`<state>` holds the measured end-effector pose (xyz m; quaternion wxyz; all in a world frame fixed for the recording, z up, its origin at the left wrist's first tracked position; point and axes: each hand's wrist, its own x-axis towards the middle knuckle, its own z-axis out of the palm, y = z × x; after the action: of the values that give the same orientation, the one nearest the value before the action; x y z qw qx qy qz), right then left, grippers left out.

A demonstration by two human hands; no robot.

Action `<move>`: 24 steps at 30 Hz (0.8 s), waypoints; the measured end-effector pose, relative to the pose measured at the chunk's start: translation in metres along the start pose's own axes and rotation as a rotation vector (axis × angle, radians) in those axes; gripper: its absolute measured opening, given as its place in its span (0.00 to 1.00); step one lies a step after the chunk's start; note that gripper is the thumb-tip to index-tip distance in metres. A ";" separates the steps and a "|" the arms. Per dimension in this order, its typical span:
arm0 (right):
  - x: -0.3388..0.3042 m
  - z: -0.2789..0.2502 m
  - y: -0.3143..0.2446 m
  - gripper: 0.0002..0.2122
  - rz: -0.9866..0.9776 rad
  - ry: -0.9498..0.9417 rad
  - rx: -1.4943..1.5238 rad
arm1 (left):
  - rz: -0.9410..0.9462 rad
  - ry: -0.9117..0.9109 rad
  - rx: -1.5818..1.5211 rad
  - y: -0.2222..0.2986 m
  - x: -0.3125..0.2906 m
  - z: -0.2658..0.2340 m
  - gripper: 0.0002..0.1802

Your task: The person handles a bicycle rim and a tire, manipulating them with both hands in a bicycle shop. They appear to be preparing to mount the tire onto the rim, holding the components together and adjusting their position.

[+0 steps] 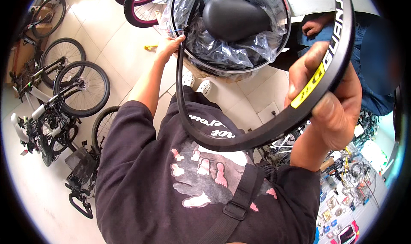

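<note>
Right hand around black rim

Left: passage available over bare tiled floor between the parked bicycles and the left hand. Far: obstructed by a black saddle and bunched clear plastic. Right: another person's hand restricts room beyond the right hand. Centre: the held rim leaves its hoop open between both hands; its near arc crosses before the dark shirt.
</note>
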<state>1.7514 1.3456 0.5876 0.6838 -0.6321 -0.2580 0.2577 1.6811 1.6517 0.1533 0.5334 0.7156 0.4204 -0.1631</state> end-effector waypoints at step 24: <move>-0.023 0.037 0.025 0.34 -0.069 0.148 0.114 | -0.086 -0.440 -0.347 -0.028 -0.048 -0.018 0.28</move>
<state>1.7090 1.3584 0.5649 0.7444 -0.6001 -0.2132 0.2009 1.6271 1.6501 0.1750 0.7190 0.5426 0.3459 -0.2627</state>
